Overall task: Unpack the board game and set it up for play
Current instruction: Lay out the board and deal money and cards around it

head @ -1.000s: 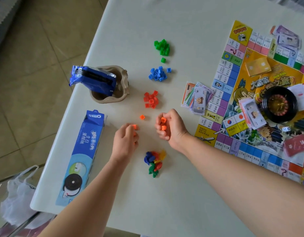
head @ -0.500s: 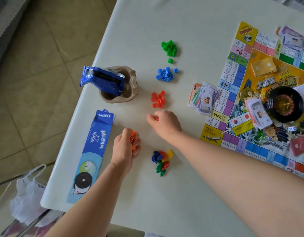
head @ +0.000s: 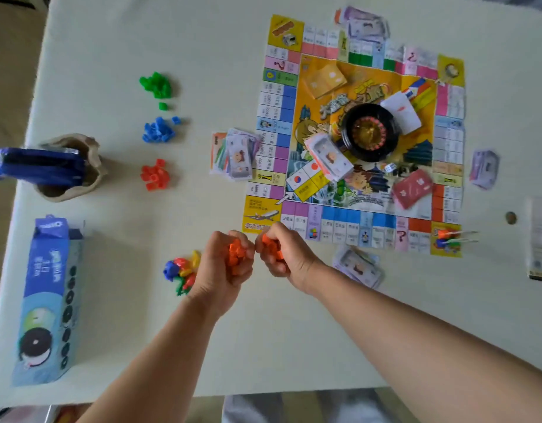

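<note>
Both hands are curled tight round small orange pieces (head: pixel 234 254). The left hand (head: pixel 224 270) and right hand (head: pixel 286 257) are close together above the table (head: pixel 202 346), just off the near left corner of the game board (head: pixel 276 96), which lies unfolded.

I'd say these want their own heap in line with the red pile (head: pixel 154 175), blue pile (head: pixel 158 131) and green pile (head: pixel 156 84). They should be lowered close and released gently, so none skitter into the mixed pawns (head: pixel 181 270) beside the left wrist.

Little reads clearly. There are question marks on some board squares and Chinese characters at the centre, too blurred to make out. The lettering on the blue biscuit box (head: pixel 50 300) is smeared too.
</note>
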